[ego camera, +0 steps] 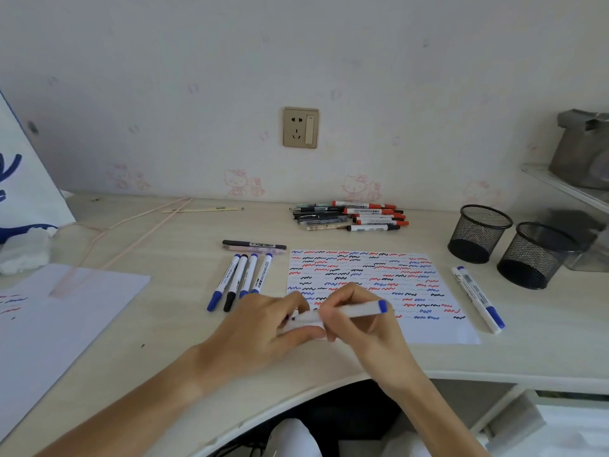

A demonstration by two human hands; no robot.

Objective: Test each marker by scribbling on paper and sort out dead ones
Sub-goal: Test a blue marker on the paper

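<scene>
Between the fingers point(333, 319) of both hands lies a white, smooth plastic marker with a glossy blue end point(357, 310). Under the fingers is a matt white paper sheet covered in red, blue and black squiggles point(369, 275), on a pale, matt wood-grain desk point(171, 239). Well beyond the fingers to the right stand two black wire-mesh metal cups point(479, 234), dull in finish.

Both forearms are bare from the frame's lower edge up to the wrists, with no sleeves showing. The left hand point(263, 328) and the right hand point(359, 321) wear no gloves, rings, watch or bracelet. Below the hands, the lap shows dark clothing and something white, too blurred to identify.
</scene>
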